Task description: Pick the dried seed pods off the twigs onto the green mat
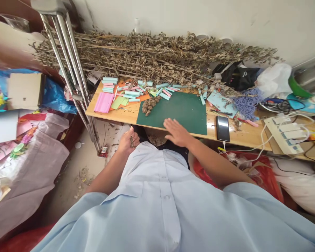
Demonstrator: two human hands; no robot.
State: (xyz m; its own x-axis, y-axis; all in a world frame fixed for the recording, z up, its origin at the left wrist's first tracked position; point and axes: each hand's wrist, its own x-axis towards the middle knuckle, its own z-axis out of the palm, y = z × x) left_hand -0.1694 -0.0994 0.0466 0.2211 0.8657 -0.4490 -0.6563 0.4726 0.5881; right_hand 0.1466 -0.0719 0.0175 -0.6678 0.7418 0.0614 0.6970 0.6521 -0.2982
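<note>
Pale blue short-sleeved shirt (120,220)

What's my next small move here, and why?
Probably bring your left hand over the mat and open it: it's closed around dried bits, away from the table, while brown clumps already lie on the mat. Your right hand looks empty.

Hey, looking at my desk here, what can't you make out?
All in the head view:
- Left hand: its curled fingers hide how much of the dried plant bits it holds.
- Right hand: the angle from above hides whether it touches the green mat.
- Black bag: its pale lettering is too small to read.
- Metal container: cut off by the right edge.
</note>
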